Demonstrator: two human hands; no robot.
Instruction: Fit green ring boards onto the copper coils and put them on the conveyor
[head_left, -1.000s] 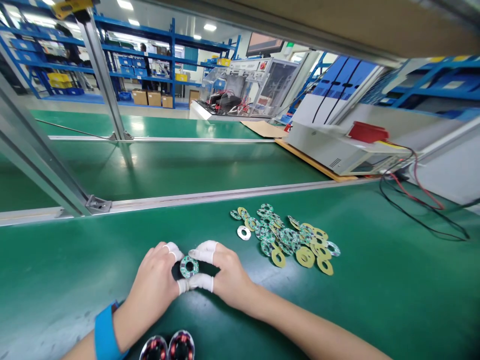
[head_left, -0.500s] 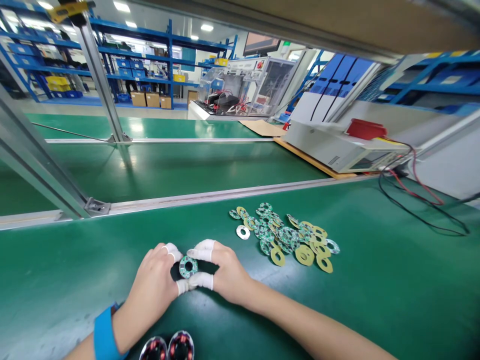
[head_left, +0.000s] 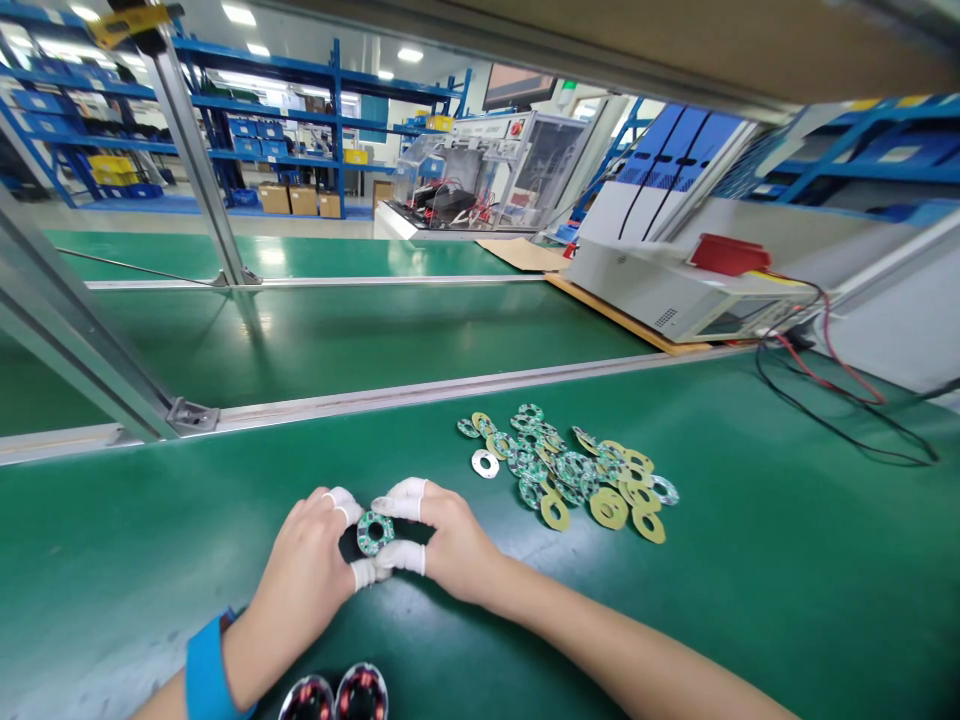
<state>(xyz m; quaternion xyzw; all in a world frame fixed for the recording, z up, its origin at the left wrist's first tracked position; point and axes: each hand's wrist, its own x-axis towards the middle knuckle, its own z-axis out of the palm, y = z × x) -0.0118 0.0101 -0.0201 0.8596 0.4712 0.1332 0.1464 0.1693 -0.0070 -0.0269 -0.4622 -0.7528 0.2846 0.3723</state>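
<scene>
Right now, from the head view, I see my left hand (head_left: pixel 307 575) and right hand (head_left: pixel 450 545) close together on the green surface (head_left: pixel 750 560), capped fingertips (head_left: pixel 409 497) pinching a small green ring board (head_left: pixel 373 531) over a dark part. A pile of rings (head_left: pixel 574 470) lies nearby, to the right.
</scene>
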